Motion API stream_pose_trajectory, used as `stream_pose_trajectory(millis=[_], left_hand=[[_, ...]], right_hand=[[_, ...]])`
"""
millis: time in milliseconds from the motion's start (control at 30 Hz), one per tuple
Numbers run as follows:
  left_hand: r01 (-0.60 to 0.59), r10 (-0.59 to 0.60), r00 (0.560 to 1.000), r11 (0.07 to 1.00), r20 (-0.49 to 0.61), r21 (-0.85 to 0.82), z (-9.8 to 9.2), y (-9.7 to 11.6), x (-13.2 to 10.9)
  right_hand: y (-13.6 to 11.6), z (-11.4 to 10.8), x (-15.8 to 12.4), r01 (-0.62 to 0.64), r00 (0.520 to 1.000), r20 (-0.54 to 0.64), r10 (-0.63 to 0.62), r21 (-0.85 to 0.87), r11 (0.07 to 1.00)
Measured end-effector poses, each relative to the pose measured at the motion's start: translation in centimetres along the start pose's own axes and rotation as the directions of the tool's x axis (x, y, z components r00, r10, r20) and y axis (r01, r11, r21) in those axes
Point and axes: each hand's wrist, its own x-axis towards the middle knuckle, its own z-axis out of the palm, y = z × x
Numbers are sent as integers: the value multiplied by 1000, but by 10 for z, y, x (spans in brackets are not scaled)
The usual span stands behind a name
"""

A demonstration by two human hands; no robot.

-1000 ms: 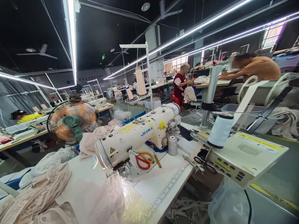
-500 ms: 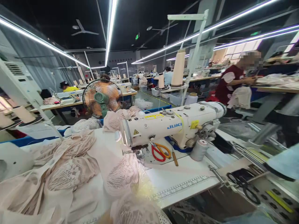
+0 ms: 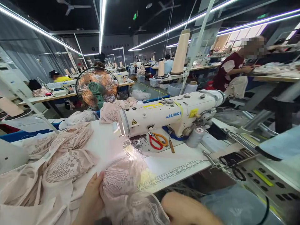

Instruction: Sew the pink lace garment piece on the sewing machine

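A pale pink lace bra [image 3: 120, 178] lies at the front of the sewing table, its upper cup near the needle area of the white sewing machine [image 3: 154, 117]. My left hand [image 3: 92, 195] is closed on the left edge of this bra, with the thumb along the lace and the other fingers mostly hidden. At the bottom, my right hand [image 3: 182, 207] is bent beside the lower lace cup; its fingers are hidden and blurred. Shiny clear film and a pale yellow patch show just below the needle area.
More pink lace bras [image 3: 67, 167] are piled on the left. Red and orange-handled scissors [image 3: 158, 141], a wooden-handled tool [image 3: 172, 146] and a grey thread cone [image 3: 195, 137] stand by the machine. A fan [image 3: 97, 89] is behind; a person in dark red [image 3: 227, 72] works at the right.
My left hand has come into view on the bra's left edge, and my right hand has appeared at the bottom. The lower lace cup now shows more clearly. The camera view has tilted down slightly.
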Motion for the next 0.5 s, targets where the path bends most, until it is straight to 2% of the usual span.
stream_pose_trajectory(millis=[33,67,133,167,200,300,400,500], left_hand=[[0,0,1000,1000,5,24,-4,-3,-2],[2,-3,1000,999,14,47,-8,-6,-4],[16,-21,999,995,47,95,-12,-14,-11],[22,-29,998,993,62,119,-13,-18,-14],[29,-41,996,989,77,142,-13,-22,-18],[5,-27,995,977,100,213,-12,-32,-27],[-71,25,990,939,137,336,-16,-36,-31],[-183,77,976,801,205,570,-24,-35,-26]], right_hand=[[-3,-9,4,-3,1000,-14,3,-14,1000],[-7,-16,10,-13,991,-136,4,-66,998],[-16,-26,25,15,912,-406,-56,-103,995],[-21,-27,34,35,883,-465,-67,-77,996],[-25,-27,43,62,881,-467,-70,-33,998],[-31,-17,69,45,948,-319,21,197,979],[-26,-7,81,20,973,-213,82,439,898],[-15,-5,81,76,981,-190,23,494,866]])
